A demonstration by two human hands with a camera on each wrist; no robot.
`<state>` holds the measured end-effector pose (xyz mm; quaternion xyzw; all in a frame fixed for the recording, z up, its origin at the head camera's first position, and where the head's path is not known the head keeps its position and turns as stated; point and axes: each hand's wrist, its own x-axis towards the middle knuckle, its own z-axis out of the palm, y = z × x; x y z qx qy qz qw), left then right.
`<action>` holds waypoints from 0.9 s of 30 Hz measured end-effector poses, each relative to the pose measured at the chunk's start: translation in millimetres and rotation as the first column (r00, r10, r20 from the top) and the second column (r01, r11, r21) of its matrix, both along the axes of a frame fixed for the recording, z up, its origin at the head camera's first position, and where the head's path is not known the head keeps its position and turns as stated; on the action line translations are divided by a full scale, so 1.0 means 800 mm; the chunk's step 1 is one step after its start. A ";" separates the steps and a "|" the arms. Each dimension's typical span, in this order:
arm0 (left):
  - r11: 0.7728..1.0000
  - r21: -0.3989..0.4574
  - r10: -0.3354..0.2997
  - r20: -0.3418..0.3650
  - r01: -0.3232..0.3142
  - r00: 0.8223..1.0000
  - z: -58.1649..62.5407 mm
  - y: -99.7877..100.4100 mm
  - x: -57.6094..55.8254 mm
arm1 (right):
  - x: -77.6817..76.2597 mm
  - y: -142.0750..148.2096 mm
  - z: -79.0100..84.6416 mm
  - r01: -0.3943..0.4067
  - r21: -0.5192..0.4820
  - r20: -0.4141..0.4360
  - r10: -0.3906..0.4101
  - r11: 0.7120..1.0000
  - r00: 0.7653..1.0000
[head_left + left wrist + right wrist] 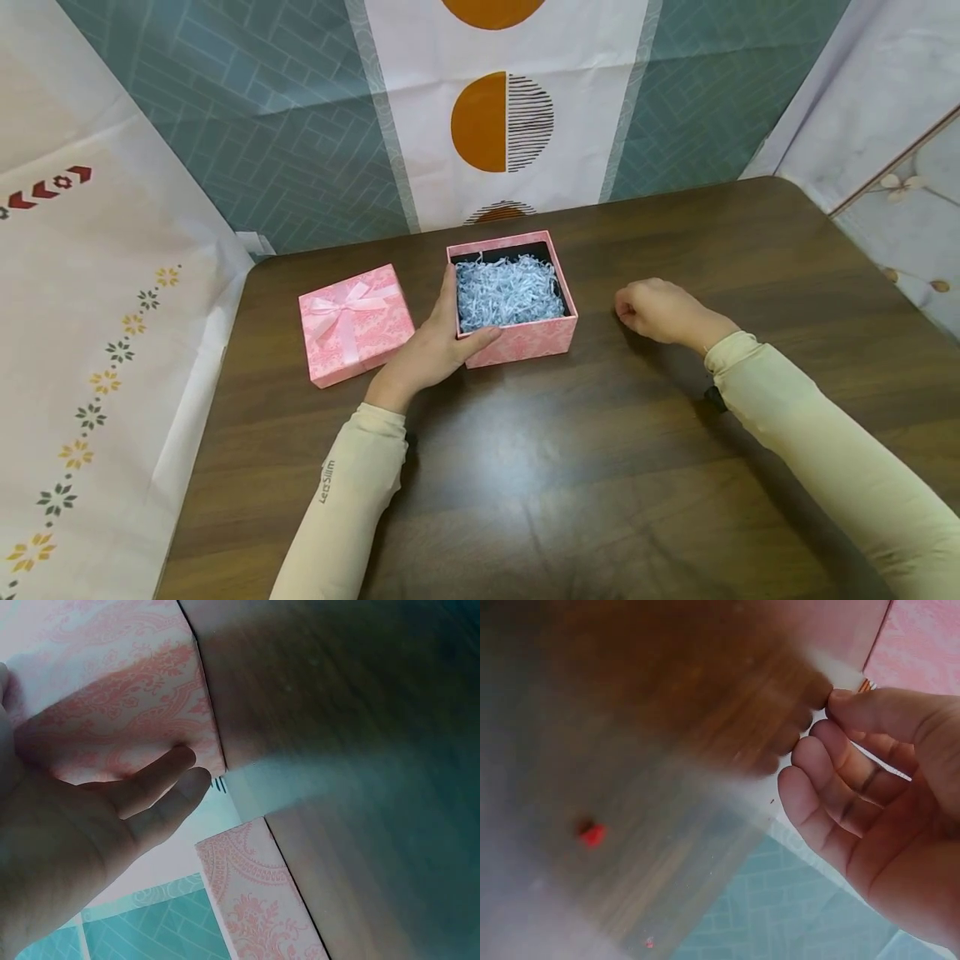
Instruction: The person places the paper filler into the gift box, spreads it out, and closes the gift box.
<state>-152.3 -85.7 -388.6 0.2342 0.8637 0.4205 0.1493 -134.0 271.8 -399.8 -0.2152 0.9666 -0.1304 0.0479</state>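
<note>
A square pink patterned box (525,343) stands uncovered on the table, filled with pale blue shredded paper (510,290). My left hand (423,350) is spread round its near left corner, thumb along the front and straight fingers along the left side. Two fingertips touch the box's patterned wall (142,712) in the left wrist view. To the left lies the pink lid (356,323) with a ribbon bow on top. My right hand (660,310) rests on the table right of the box, fingers loosely bent. Its thumb tip meets the index fingertip, with nothing visible between them.
The dark wooden table (510,500) is glossy and reflects light. Behind it hangs a patterned cloth (300,125), with a light floral cloth (90,375) on the left. In the right wrist view, a small red spot (592,835) shows against the table surface.
</note>
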 end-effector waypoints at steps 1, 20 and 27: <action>1.000 0.001 0.000 -0.001 0.000 1.000 0.000 -0.001 0.000 | -0.002 -0.001 0.001 0.003 -0.005 0.017 -0.003 1.000 1.000; 1.000 -0.008 0.008 -0.007 -0.008 1.000 -0.002 -0.003 0.001 | -0.025 -0.084 0.048 0.144 -0.721 0.137 -0.064 0.678 0.989; 1.000 0.006 -0.024 -0.019 0.024 1.000 0.002 -0.001 0.000 | -0.021 -0.093 0.056 0.148 -0.723 0.103 -0.106 0.674 0.989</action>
